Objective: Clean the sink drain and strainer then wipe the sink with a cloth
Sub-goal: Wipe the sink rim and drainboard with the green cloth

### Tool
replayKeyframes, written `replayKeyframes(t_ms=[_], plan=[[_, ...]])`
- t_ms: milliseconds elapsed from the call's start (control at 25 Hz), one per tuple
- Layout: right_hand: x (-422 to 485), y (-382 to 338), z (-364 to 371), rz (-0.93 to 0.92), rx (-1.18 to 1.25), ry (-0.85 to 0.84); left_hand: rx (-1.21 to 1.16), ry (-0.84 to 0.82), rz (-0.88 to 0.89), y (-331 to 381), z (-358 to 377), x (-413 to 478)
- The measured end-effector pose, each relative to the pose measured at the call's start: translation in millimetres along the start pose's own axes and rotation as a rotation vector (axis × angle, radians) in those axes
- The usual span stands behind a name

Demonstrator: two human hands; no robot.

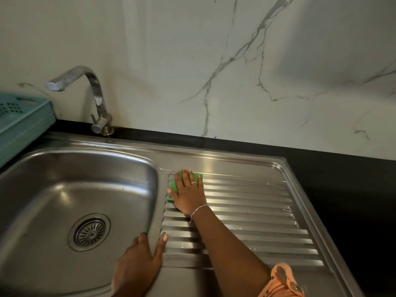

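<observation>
A steel sink (64,168) fills the left of the view, with a round slotted strainer (91,231) seated in the drain at the bowl's bottom. To its right lies a ribbed steel drainboard (252,213). My right hand (188,192) lies flat with fingers spread on a green cloth (173,185), pressing it onto the far left corner of the drainboard. My left hand (140,262) grips the rim between bowl and drainboard, fingers hooked into the bowl and thumb on the ribs.
A curved chrome tap (94,97) stands behind the bowl, spout pointing left. A teal plastic basket (21,118) sits at the far left edge. Black countertop (342,189) surrounds the sink, with a marble-patterned wall behind.
</observation>
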State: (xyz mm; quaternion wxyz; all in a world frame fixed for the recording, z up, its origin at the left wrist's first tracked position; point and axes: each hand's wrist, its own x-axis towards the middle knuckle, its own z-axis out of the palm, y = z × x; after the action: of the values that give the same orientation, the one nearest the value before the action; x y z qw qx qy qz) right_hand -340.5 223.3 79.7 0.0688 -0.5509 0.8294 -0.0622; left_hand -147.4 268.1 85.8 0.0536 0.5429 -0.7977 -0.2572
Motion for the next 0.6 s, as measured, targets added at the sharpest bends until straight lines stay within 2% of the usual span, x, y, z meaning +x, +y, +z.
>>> replayKeyframes(t_ms=[240, 600], plan=[[9.1, -23.1, 5.7, -0.093, -0.039, 0.0, 0.001, -0.017, 0.018, -1.0, -0.5, 3.8], [22.9, -34.0, 1.7, -0.126, -0.047, 0.004, 0.014, -0.019, 0.02, 0.0, -3.4, 4.0]])
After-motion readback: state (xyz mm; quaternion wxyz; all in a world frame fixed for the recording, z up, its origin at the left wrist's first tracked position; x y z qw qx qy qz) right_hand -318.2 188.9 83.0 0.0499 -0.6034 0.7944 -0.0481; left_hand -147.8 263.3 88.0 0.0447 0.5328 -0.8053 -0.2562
